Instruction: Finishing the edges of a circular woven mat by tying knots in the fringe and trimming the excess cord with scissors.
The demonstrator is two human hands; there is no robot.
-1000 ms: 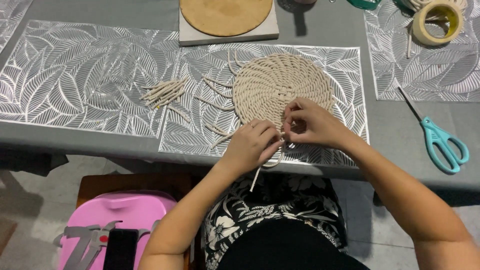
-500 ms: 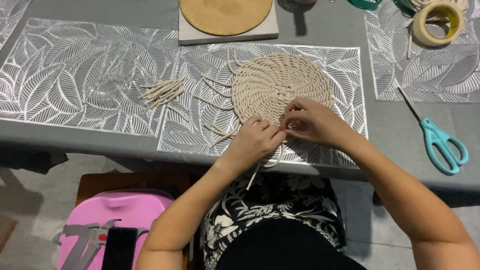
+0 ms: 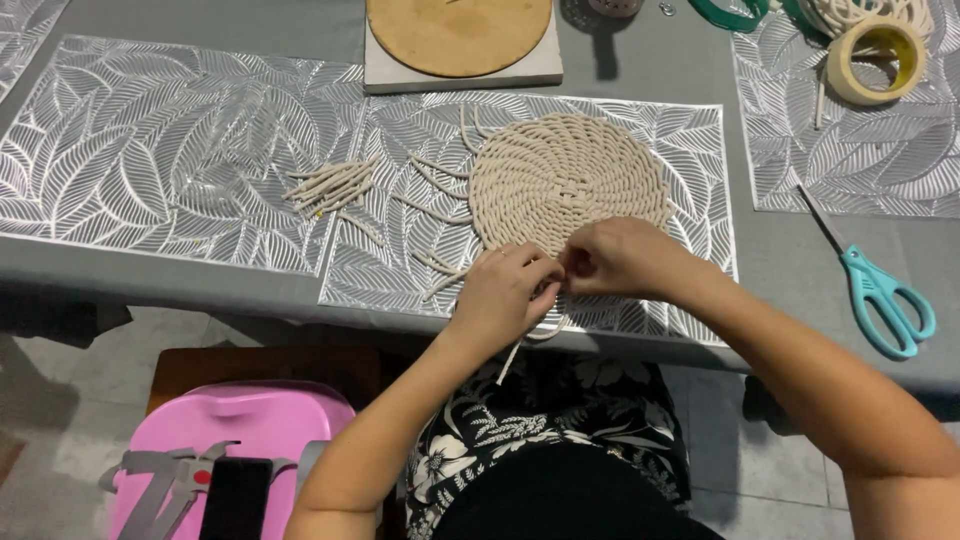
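Right at the near edge of the round woven cord mat point(image 3: 565, 185), both hands meet, fingertips almost touching each other. The left hand point(image 3: 505, 300) is curled with its fingers pinched together on a strand of the cream cord point(image 3: 545, 328); a loop of that cord sags just below the hand over the table's edge, and one loose end hangs down from under the palm toward the lap. The right hand point(image 3: 620, 260) is likewise closed to a pinch, its thumb and fingers pressed on the mat's rim just beside the left fingertips; exactly which strand it grips is hidden by the knuckles.

The mat lies directly beyond both hands, touching them, on a silver leaf-patterned placemat point(image 3: 690, 140). Loose cord ends stick out from the mat's edge to the left of the left hand. Farther out on that side, well apart, lies a small heap of short cord pieces point(image 3: 330, 185). Well off to the right of the right hand rest teal-handled scissors point(image 3: 880, 295), and beyond them, farther from the person, a roll of tape point(image 3: 875, 60). Straight past the mat sits a round wooden disc point(image 3: 458, 30) on a pale square board. Below the left forearm, down on the floor side, is a pink plastic seat point(image 3: 230, 450).
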